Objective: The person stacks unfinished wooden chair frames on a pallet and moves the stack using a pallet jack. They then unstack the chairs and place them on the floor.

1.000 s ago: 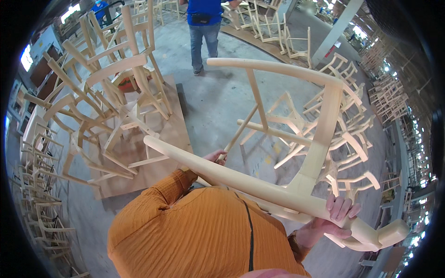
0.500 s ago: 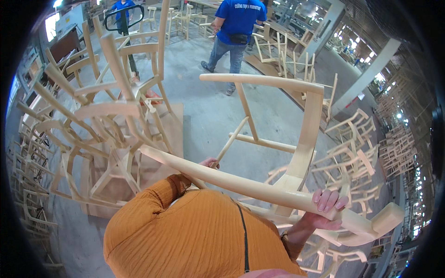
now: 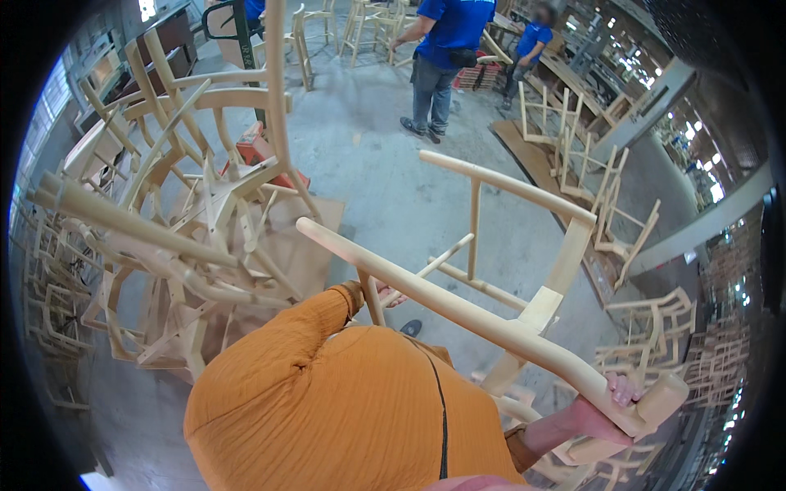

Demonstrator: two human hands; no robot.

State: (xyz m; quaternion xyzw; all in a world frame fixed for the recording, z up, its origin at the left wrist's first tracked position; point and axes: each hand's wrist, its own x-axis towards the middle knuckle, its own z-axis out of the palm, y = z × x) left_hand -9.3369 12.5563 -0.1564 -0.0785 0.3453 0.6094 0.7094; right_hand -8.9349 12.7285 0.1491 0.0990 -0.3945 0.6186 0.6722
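- Being wrapped around the lower right end of a thick rail, the fingers [image 3: 625, 388] of the right hand [image 3: 598, 417] are being pressed onto the pale wood, just beside a blocky end piece [image 3: 665, 397].
- A slim stretcher [image 3: 446, 256] is being gripped by the left hand [image 3: 396, 297]; its fingers are being partly hidden behind a short piece of wood, so how tightly they are bent cannot be told.
- Between both hands, one unpainted wooden chair frame [image 3: 446, 301] is being held tilted in front of the body, its long rail being slanted from upper left down to lower right.
- Close behind the frame, an orange garment [image 3: 327, 401] with a dark vertical line down its front is being worn, its left sleeve being bent toward the slim stretcher.
- Below the held frame, a dark shoe [image 3: 411, 328] is being shown on the grey floor [image 3: 368, 164].
- To the left, a tangled pile of similar chair frames [image 3: 139, 222] is being supported on a flat brown board [image 3: 326, 211], with a red piece of equipment [image 3: 255, 146] being partly covered behind it.
- To the right, more frames [image 3: 655, 315] are being seen in loose groups, others being lined up along a brown strip [image 3: 522, 147].
- Farther off, blue shirts are being worn by a standing person [image 3: 450, 33] and a second person [image 3: 532, 45].
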